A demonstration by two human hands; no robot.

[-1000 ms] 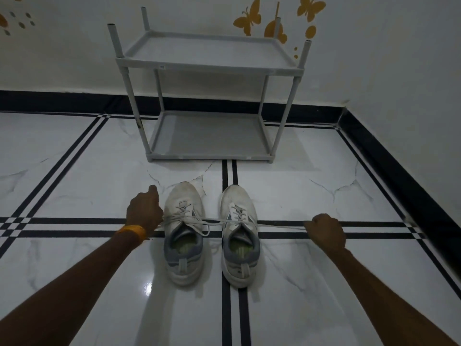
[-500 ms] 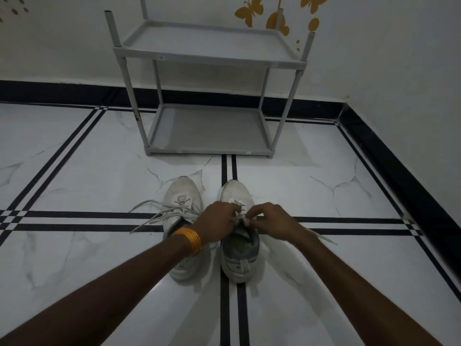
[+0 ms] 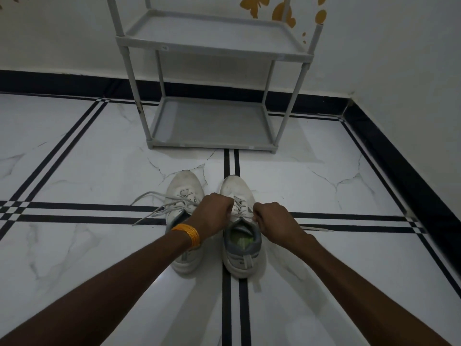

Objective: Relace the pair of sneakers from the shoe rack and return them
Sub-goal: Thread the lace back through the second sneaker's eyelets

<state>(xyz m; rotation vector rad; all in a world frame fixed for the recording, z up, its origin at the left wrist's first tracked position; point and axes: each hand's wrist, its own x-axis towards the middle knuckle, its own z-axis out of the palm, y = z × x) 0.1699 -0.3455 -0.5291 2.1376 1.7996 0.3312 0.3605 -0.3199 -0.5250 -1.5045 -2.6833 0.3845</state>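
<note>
Two white sneakers stand side by side on the floor, toes toward the rack. The left sneaker (image 3: 183, 188) has loose laces (image 3: 154, 206) trailing out to its left. Over the right sneaker (image 3: 240, 248), both hands pinch its lace at the top eyelets. My left hand (image 3: 214, 216), with an orange bangle on the wrist, sits on the shoe's left side. My right hand (image 3: 272, 221) sits on its right side, and a lace end (image 3: 316, 229) runs out to the right along the floor. The grey two-shelf shoe rack (image 3: 212, 146) stands beyond the shoes, both shelves bare.
The floor is glossy white marble tile (image 3: 74, 258) with black inlay lines. A white wall with a black skirting (image 3: 411, 171) runs along the right side and behind the rack. Orange butterfly stickers (image 3: 282, 13) decorate the back wall.
One second ago my hands were spread wide, pulling the lace taut to both sides. They have since come together over the right sneaker's tongue and now grip the lace close to the eyelets.
</note>
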